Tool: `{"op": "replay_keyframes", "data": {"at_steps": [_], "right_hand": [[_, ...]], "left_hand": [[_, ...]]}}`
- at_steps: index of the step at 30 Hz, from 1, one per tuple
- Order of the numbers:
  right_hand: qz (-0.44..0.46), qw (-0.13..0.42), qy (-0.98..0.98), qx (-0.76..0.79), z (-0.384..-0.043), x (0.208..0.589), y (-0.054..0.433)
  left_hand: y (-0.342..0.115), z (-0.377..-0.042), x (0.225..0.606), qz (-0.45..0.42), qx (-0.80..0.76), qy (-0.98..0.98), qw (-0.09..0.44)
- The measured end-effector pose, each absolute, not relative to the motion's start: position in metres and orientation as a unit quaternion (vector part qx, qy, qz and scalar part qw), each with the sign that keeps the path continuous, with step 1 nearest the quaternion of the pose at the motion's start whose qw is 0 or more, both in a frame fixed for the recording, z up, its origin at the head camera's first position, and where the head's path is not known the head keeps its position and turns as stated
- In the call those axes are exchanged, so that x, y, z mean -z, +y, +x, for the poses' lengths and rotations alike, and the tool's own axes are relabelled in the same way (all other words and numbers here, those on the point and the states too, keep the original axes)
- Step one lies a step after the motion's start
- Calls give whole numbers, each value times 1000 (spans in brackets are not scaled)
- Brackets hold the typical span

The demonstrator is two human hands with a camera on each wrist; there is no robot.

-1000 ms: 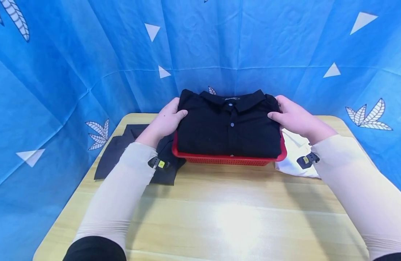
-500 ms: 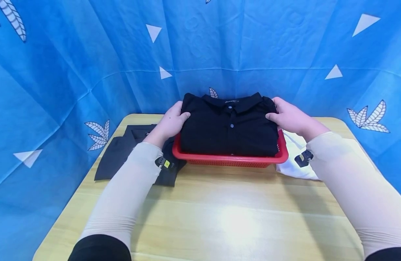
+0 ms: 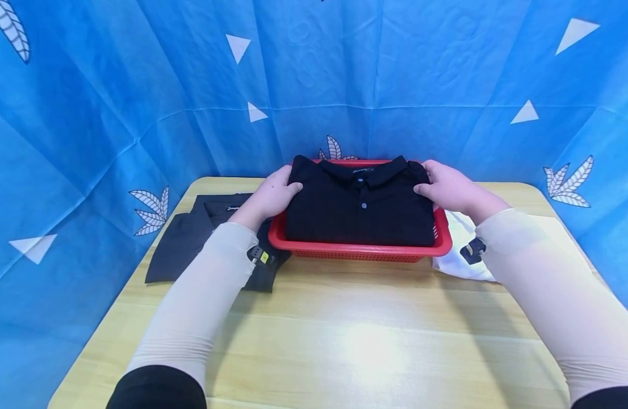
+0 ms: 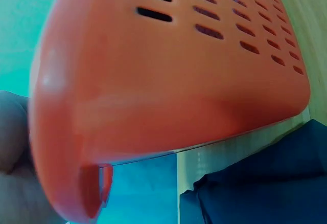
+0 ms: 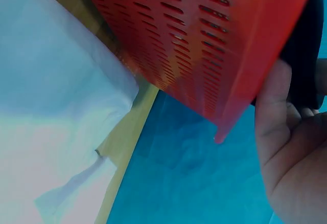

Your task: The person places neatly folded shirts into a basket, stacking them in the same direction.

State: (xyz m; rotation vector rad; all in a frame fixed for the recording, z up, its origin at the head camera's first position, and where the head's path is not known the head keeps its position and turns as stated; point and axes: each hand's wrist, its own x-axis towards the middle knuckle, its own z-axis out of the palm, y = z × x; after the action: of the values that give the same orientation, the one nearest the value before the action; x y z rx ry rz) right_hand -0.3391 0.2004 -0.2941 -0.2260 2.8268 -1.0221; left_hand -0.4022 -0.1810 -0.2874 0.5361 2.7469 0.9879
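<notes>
A folded black polo shirt (image 3: 360, 218) lies within the rim of a red plastic basket (image 3: 362, 251), its collar toward the far side. My left hand (image 3: 272, 196) grips the shirt's left end, thumb on top. The right end is pinched by my right hand (image 3: 449, 187), whose fingers show in the right wrist view curled round the black cloth just above the basket's edge. In the left wrist view the slotted basket wall (image 4: 153, 70) fills most of the picture, and only part of the left hand (image 4: 15, 152) shows beyond the rim.
Left of the basket lies a dark grey folded shirt (image 3: 183, 241), partly under my left arm. A white garment (image 3: 459, 255) sits on the right, partly covered by my right forearm. Both are on a wooden table (image 3: 314, 329); a blue patterned curtain (image 3: 314, 68) hangs behind.
The black shirt has come down further into the basket, and both hands have lowered with it and drawn slightly inward. The basket's far rim now shows behind the collar.
</notes>
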Motion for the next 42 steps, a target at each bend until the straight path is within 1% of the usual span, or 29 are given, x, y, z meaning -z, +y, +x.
{"op": "replay_keyframes", "data": {"at_steps": [9, 16, 24, 29, 42], "right_hand": [[-80, 58, 952, 288, -341, 298, 192], [-86, 65, 959, 262, -342, 302, 184], [-97, 47, 971, 216, -340, 305, 176], [-88, 62, 971, 212, -340, 303, 173], [-87, 87, 974, 190, -338, 302, 166]], "left_hand": [[-174, -401, 290, 173, -293, 934, 105], [-170, -396, 292, 158, -256, 946, 119], [-161, -398, 302, 192, -181, 960, 94], [-158, -398, 304, 200, -160, 962, 91], [-150, -396, 306, 216, -97, 964, 124]]}}
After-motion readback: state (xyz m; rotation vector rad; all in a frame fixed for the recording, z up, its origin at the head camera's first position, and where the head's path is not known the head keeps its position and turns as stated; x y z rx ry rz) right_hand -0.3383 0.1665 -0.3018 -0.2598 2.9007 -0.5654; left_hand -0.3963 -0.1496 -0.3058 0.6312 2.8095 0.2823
